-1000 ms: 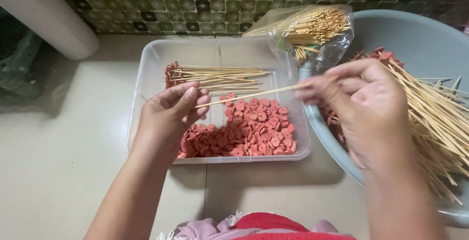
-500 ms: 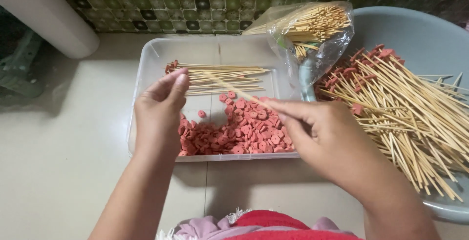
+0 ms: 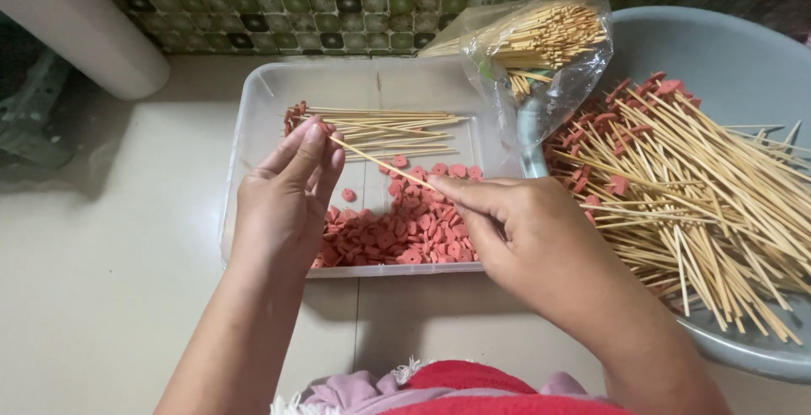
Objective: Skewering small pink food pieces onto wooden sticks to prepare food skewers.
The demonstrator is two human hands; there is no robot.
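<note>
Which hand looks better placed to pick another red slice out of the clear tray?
Probably the left hand. Its fingers pinch only the skewer tip, and it hovers over the red slices in the clear tray. The right hand grips the skewer's other end.

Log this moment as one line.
left hand: pinches skewer tip | right hand: holds its other end | below: clear tray of red slices | right: basin
</note>
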